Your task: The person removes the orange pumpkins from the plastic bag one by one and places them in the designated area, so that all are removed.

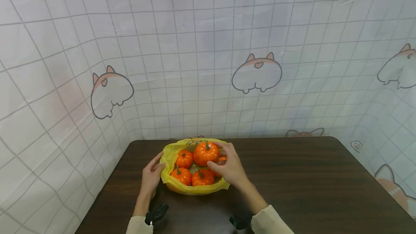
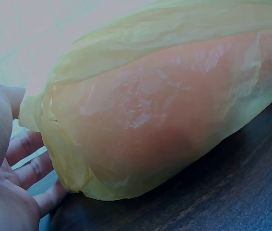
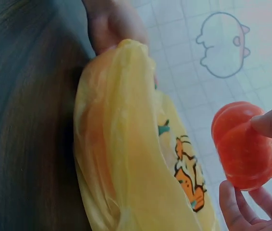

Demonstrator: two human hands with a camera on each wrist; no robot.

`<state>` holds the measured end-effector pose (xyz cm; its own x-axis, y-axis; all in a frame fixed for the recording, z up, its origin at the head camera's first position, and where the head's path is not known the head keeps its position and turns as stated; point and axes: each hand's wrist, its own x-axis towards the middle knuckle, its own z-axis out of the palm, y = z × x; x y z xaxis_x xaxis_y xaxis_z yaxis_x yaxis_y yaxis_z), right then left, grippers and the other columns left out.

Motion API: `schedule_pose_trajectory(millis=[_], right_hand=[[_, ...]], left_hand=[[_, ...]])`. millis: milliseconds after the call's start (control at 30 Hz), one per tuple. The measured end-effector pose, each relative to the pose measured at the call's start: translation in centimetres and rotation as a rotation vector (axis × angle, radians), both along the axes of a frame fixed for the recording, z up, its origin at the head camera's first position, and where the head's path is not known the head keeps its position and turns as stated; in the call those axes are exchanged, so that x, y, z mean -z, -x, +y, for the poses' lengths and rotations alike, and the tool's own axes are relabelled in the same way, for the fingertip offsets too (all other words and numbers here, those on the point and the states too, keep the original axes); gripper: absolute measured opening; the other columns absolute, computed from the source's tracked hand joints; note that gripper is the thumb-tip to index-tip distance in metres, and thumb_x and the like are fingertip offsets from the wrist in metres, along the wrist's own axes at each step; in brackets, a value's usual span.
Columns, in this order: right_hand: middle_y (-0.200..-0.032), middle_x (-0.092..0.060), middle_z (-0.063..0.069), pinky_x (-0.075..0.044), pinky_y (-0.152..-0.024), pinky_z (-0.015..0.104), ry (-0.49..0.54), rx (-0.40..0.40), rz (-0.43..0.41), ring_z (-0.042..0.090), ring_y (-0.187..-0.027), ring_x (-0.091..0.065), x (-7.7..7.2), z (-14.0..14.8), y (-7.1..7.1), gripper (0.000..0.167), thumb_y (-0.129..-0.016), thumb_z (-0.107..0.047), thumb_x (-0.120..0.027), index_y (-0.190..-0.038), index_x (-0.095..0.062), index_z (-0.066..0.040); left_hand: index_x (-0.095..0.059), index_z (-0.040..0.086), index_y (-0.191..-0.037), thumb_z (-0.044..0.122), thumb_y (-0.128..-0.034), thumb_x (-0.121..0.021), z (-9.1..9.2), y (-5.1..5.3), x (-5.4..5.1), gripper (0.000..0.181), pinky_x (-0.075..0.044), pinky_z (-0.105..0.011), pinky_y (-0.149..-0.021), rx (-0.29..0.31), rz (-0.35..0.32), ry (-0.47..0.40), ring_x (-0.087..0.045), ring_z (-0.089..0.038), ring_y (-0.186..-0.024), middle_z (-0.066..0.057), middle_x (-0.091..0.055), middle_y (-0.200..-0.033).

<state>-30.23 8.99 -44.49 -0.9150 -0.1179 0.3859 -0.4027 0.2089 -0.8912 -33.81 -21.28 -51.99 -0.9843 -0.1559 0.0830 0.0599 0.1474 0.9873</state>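
Observation:
A yellow plastic bag (image 1: 196, 190) stands with its mouth spread wide on the dark table. Inside it lie several small orange pumpkins, among them a front pumpkin (image 1: 203, 177) and a rear-left pumpkin (image 1: 184, 159). My left hand (image 1: 151, 177) holds the bag's left edge between thumb and fingers; in the left wrist view the fingertips pass partly out of sight behind the plastic. Above the bag's right half, my right hand (image 1: 230, 165) grips a larger orange pumpkin (image 1: 206, 153), stem up. The right wrist view shows this held pumpkin (image 3: 244, 144) apart from the bag.
The dark wooden table (image 1: 292, 183) extends to the right of the bag. Behind it and at both sides hangs a white gridded cloth (image 1: 201, 64) with cartoon dogs. Black straps (image 1: 156, 214) sit at both wrists.

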Motion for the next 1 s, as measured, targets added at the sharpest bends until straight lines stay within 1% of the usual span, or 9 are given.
schedule_pose_trajectory(millis=[67,133,200,300,433,500,667,833,1000], right_hand=[[-0.128,-0.049,0.018,-0.056,-0.087,0.058,0.007,0.004,0.007,0.041,-0.111,-0.061,-0.8,0.3,-0.6,0.065,-0.082,-0.002,-0.082,-0.142,-0.057,-0.006],[-0.129,-0.049,0.020,-0.055,-0.089,0.061,0.004,0.006,-0.005,0.042,-0.111,-0.059,-1.8,0.6,-1.3,0.063,-0.083,-0.002,-0.081,-0.141,-0.055,-0.003],[-0.129,-0.048,0.020,-0.055,-0.089,0.060,-0.007,0.008,-0.018,0.042,-0.110,-0.059,-1.9,1.0,-1.2,0.063,-0.084,-0.003,-0.081,-0.141,-0.054,-0.002],[-0.131,-0.046,0.020,-0.055,-0.092,0.059,-0.015,0.017,-0.050,0.041,-0.111,-0.057,-1.5,1.8,-0.3,0.065,-0.084,-0.004,-0.081,-0.143,-0.052,-0.002],[-0.135,-0.043,0.019,-0.059,-0.089,0.046,-0.011,0.035,-0.046,0.039,-0.114,-0.057,-0.2,3.0,1.3,0.068,-0.085,-0.007,-0.082,-0.145,-0.049,-0.005],[-0.136,-0.042,0.017,-0.058,-0.088,0.040,-0.009,0.046,-0.040,0.038,-0.115,-0.056,0.2,3.7,1.8,0.068,-0.086,-0.010,-0.082,-0.145,-0.050,-0.009],[-0.135,-0.043,0.013,-0.057,-0.090,0.035,-0.023,0.075,-0.036,0.032,-0.116,-0.056,0.3,5.2,2.4,0.066,-0.085,-0.016,-0.084,-0.144,-0.052,-0.015],[-0.134,-0.043,0.014,-0.056,-0.087,0.029,-0.035,0.112,-0.040,0.032,-0.116,-0.058,0.2,6.2,3.0,0.067,-0.085,-0.015,-0.083,-0.144,-0.052,-0.014],[-0.137,-0.042,0.015,-0.056,-0.090,0.031,-0.028,0.132,-0.053,0.032,-0.117,-0.057,0.2,7.2,3.5,0.068,-0.085,-0.014,-0.083,-0.145,-0.051,-0.014]], left_hand=[[-0.054,0.030,-0.149,0.017,-0.1045,-0.059,0.1,0.0,0.1,0.047,-0.057,-0.024,-0.075,-0.001,-0.001,-0.003,-0.068,-0.007,-0.090,-0.013,-0.071,-0.117],[-0.054,0.030,-0.149,0.018,-0.1045,-0.059,0.1,0.0,0.1,0.047,-0.057,-0.023,-0.076,-0.002,-0.005,-0.002,-0.068,-0.006,-0.091,-0.014,-0.070,-0.120],[-0.055,0.030,-0.149,0.018,-0.1043,-0.060,0.0,0.0,0.2,0.047,-0.056,-0.023,-0.076,-0.007,-0.008,0.000,-0.067,-0.005,-0.093,-0.015,-0.069,-0.123],[-0.055,0.030,-0.149,0.020,-0.1042,-0.061,-0.1,0.0,0.2,0.046,-0.055,-0.021,-0.078,-0.014,-0.016,0.013,-0.065,-0.002,-0.094,-0.014,-0.068,-0.126],[-0.055,0.031,-0.149,0.021,-0.1039,-0.061,-0.3,0.1,0.3,0.046,-0.053,-0.020,-0.078,-0.018,-0.023,0.013,-0.063,-0.003,-0.094,-0.009,-0.067,-0.122],[-0.055,0.031,-0.149,0.021,-0.1037,-0.062,-0.3,0.2,0.3,0.047,-0.053,-0.021,-0.078,-0.017,-0.026,0.001,-0.063,-0.004,-0.094,-0.005,-0.068,-0.118],[-0.054,0.030,-0.150,0.022,-0.1033,-0.062,-0.2,0.3,0.4,0.048,-0.055,-0.021,-0.080,-0.012,-0.053,-0.029,-0.065,-0.004,-0.094,0.003,-0.071,-0.107],[-0.054,0.029,-0.150,0.022,-0.1013,-0.066,-0.2,0.2,0.4,0.051,-0.055,-0.020,-0.083,0.000,-0.057,-0.050,-0.065,-0.003,-0.092,0.008,-0.074,-0.094],[-0.054,0.029,-0.150,0.022,-0.0988,-0.069,-0.1,0.2,0.5,0.054,-0.054,-0.019,-0.086,0.006,-0.056,-0.068,-0.065,-0.004,-0.089,0.009,-0.073,-0.083]])
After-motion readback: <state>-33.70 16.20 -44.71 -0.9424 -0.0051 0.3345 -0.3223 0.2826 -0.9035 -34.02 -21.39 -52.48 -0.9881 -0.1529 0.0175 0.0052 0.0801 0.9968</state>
